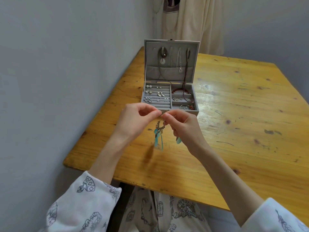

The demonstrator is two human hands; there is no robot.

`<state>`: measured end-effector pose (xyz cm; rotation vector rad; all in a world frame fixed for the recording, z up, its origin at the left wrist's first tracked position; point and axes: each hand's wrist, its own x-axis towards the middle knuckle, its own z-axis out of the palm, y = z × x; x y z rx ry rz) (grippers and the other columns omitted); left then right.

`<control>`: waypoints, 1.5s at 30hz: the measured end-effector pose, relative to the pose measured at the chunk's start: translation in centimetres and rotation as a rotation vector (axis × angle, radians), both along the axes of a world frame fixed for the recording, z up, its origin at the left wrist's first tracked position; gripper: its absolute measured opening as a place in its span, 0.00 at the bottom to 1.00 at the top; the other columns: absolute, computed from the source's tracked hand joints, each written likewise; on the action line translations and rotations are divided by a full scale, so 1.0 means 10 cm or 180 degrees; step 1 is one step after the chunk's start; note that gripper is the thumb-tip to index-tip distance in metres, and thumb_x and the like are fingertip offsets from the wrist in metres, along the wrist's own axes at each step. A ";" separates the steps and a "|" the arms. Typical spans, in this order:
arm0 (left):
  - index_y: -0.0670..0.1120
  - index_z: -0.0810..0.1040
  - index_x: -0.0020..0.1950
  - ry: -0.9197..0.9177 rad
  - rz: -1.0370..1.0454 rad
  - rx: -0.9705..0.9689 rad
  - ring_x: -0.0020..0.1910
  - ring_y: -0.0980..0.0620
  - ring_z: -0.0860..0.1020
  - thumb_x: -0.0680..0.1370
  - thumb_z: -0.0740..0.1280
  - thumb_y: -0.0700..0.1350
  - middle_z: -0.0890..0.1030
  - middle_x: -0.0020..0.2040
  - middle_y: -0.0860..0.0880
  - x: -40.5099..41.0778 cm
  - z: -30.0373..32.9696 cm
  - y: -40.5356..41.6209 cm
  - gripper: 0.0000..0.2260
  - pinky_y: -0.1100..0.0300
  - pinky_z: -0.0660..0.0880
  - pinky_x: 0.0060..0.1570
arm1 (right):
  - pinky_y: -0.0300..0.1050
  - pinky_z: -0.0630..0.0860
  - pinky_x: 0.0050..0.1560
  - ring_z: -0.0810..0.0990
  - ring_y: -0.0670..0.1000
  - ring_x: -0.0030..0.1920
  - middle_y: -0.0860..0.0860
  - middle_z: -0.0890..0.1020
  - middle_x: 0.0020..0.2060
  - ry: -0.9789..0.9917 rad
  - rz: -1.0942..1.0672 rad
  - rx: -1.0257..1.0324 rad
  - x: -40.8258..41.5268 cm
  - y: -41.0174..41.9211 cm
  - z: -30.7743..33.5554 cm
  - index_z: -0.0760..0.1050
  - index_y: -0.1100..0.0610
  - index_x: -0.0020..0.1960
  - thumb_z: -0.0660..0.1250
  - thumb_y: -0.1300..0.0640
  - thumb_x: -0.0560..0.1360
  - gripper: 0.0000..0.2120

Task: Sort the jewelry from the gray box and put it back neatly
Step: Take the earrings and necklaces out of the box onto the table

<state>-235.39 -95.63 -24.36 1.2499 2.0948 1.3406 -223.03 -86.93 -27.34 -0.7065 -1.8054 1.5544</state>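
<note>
So, head view only:
Left hand (138, 118): pinching the top hook of a round metal earring with turquoise feather dangles (159, 131).
Right hand (182, 126): pinching the same top; probably fiddling with the hook.
Earring: hanging free above the yellow wooden table (234, 114).
Gray felt-lined jewelry box (168, 91): open just behind, mostly filled.

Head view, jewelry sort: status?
Left hand and right hand pinch a feather earring above the table. Gray box open, mostly filled. Nothing in the way.
</note>
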 end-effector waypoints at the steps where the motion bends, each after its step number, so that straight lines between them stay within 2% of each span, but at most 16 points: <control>1: 0.53 0.81 0.40 -0.0022 -0.0025 -0.0052 0.38 0.63 0.78 0.71 0.71 0.48 0.82 0.37 0.56 0.01 -0.01 0.01 0.01 0.73 0.73 0.38 | 0.38 0.65 0.30 0.67 0.41 0.26 0.42 0.76 0.23 0.0001 -0.0016 -0.0011 0.00 0.00 0.00 0.79 0.54 0.38 0.67 0.58 0.74 0.06; 6: 0.53 0.81 0.38 -0.0174 -0.0105 -0.0069 0.35 0.66 0.78 0.71 0.72 0.48 0.82 0.35 0.56 0.02 -0.06 0.00 0.02 0.74 0.72 0.35 | 0.40 0.64 0.27 0.67 0.41 0.25 0.42 0.76 0.23 -0.0059 0.0009 -0.0053 0.01 0.00 -0.02 0.79 0.55 0.38 0.66 0.58 0.74 0.07; 11: 0.54 0.80 0.36 -0.0319 -0.0166 -0.0035 0.36 0.66 0.78 0.71 0.72 0.49 0.82 0.34 0.60 0.01 -0.07 -0.04 0.04 0.76 0.71 0.34 | 0.31 0.66 0.29 0.72 0.39 0.26 0.46 0.78 0.28 -0.0065 0.0085 0.0215 0.00 -0.02 0.02 0.80 0.57 0.40 0.66 0.59 0.74 0.06; 13: 0.53 0.80 0.37 -0.0299 -0.0164 -0.0030 0.35 0.66 0.77 0.71 0.71 0.48 0.81 0.33 0.57 0.00 -0.07 -0.04 0.04 0.75 0.71 0.34 | 0.32 0.66 0.29 0.71 0.40 0.26 0.43 0.78 0.27 -0.0131 0.0119 0.0255 -0.01 -0.03 0.02 0.79 0.56 0.39 0.65 0.59 0.75 0.08; 16: 0.51 0.79 0.39 -0.0185 -0.0061 0.0035 0.36 0.65 0.76 0.73 0.69 0.47 0.80 0.37 0.55 -0.03 -0.06 -0.05 0.03 0.74 0.71 0.36 | 0.35 0.67 0.29 0.71 0.42 0.30 0.43 0.79 0.29 -0.0054 0.0278 -0.0199 0.00 -0.02 0.03 0.80 0.57 0.46 0.60 0.61 0.78 0.10; 18: 0.49 0.78 0.41 0.0069 0.0054 0.0072 0.42 0.64 0.77 0.74 0.68 0.46 0.80 0.43 0.56 -0.08 -0.05 -0.07 0.03 0.73 0.72 0.41 | 0.37 0.70 0.33 0.74 0.45 0.35 0.47 0.81 0.36 -0.0095 0.0410 -0.0356 0.01 0.02 0.06 0.77 0.59 0.55 0.55 0.64 0.79 0.13; 20: 0.48 0.78 0.41 0.0204 0.0023 0.0070 0.48 0.62 0.78 0.74 0.68 0.45 0.80 0.48 0.56 -0.11 -0.04 -0.08 0.03 0.70 0.73 0.47 | 0.40 0.75 0.38 0.77 0.47 0.39 0.51 0.82 0.41 -0.0229 0.0488 -0.0100 0.04 0.06 0.09 0.74 0.61 0.60 0.54 0.67 0.79 0.15; 23: 0.46 0.78 0.43 -0.0174 -0.0043 0.0171 0.47 0.59 0.80 0.74 0.68 0.44 0.83 0.47 0.54 -0.16 -0.02 -0.11 0.02 0.66 0.76 0.49 | 0.37 0.77 0.48 0.82 0.45 0.46 0.49 0.84 0.43 -0.0248 0.0745 0.0278 0.07 0.07 0.15 0.71 0.58 0.63 0.55 0.67 0.78 0.16; 25: 0.44 0.77 0.42 -0.0528 -0.0083 0.0312 0.45 0.57 0.81 0.75 0.67 0.43 0.84 0.43 0.51 -0.19 -0.01 -0.13 0.03 0.65 0.77 0.47 | 0.31 0.74 0.41 0.82 0.43 0.48 0.47 0.84 0.45 -0.0318 0.0865 0.0434 0.07 0.08 0.17 0.70 0.56 0.61 0.58 0.65 0.78 0.13; 27: 0.44 0.76 0.41 -0.0769 -0.0120 0.0359 0.44 0.53 0.82 0.75 0.66 0.41 0.84 0.41 0.49 -0.21 -0.01 -0.14 0.03 0.63 0.78 0.45 | 0.31 0.74 0.36 0.83 0.46 0.45 0.52 0.84 0.47 -0.0341 0.0790 0.0360 0.05 0.10 0.18 0.71 0.59 0.53 0.60 0.65 0.78 0.06; 30: 0.43 0.75 0.41 -0.1134 -0.0138 0.0275 0.41 0.48 0.83 0.76 0.66 0.39 0.84 0.41 0.46 -0.26 -0.02 -0.16 0.04 0.58 0.80 0.42 | 0.42 0.80 0.42 0.83 0.54 0.41 0.58 0.84 0.45 -0.0043 0.0726 -0.0394 0.03 0.11 0.17 0.74 0.62 0.46 0.61 0.66 0.76 0.03; 32: 0.43 0.75 0.41 -0.1253 -0.0132 0.0134 0.40 0.47 0.83 0.75 0.66 0.39 0.84 0.40 0.45 -0.30 -0.03 -0.18 0.03 0.58 0.81 0.39 | 0.43 0.80 0.41 0.83 0.53 0.42 0.57 0.84 0.43 0.0071 0.0835 -0.0830 0.02 0.11 0.16 0.77 0.62 0.45 0.63 0.65 0.75 0.04; 36: 0.42 0.75 0.41 -0.1273 -0.0154 -0.0210 0.38 0.48 0.83 0.75 0.66 0.39 0.84 0.39 0.45 -0.41 -0.10 -0.20 0.04 0.58 0.81 0.37 | 0.46 0.81 0.42 0.81 0.53 0.44 0.54 0.81 0.38 -0.0115 0.0963 -0.1245 -0.07 0.12 0.08 0.78 0.61 0.43 0.64 0.65 0.75 0.05; 39: 0.42 0.75 0.42 -0.1456 -0.0109 -0.0512 0.38 0.48 0.83 0.75 0.67 0.39 0.84 0.41 0.43 -0.52 -0.18 -0.20 0.03 0.59 0.80 0.36 | 0.51 0.79 0.49 0.81 0.53 0.43 0.54 0.80 0.38 -0.0401 0.1053 -0.1424 -0.18 0.14 -0.01 0.76 0.61 0.44 0.62 0.65 0.76 0.05; 45: 0.40 0.74 0.44 -0.1524 -0.0011 -0.1149 0.36 0.48 0.83 0.76 0.66 0.40 0.82 0.43 0.41 -0.81 -0.37 -0.05 0.03 0.60 0.80 0.31 | 0.37 0.78 0.30 0.80 0.44 0.30 0.54 0.79 0.34 -0.0891 0.0747 -0.1684 -0.56 0.19 -0.22 0.76 0.62 0.46 0.62 0.65 0.77 0.04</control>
